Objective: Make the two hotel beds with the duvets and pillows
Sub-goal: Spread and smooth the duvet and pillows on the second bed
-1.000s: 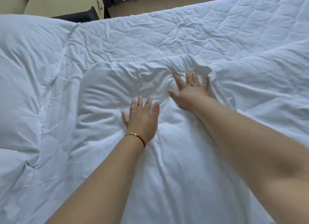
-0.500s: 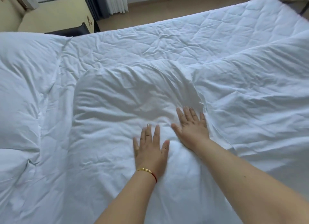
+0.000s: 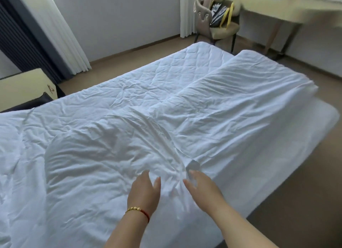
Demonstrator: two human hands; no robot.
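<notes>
A white duvet lies rumpled across the near half of the bed, its far edge folded back along the right side. Beyond it shows the quilted white mattress cover. A rounded bulge swells under the duvet left of centre. My left hand, with a gold and red bracelet at the wrist, hovers or rests on the duvet with straight fingers. Close beside it, my right hand is flat with straight fingers next to a small fold in the cloth. Neither hand holds anything.
A chair with a black and yellow bag stands past the bed's far corner, beside a pale desk. A cream nightstand sits at the left by the curtains. Brown floor runs along the bed's right side.
Both hands have slid back toward me across the duvet, still flat. The view has lifted, so the far end of the bed, chair and desk show now.
</notes>
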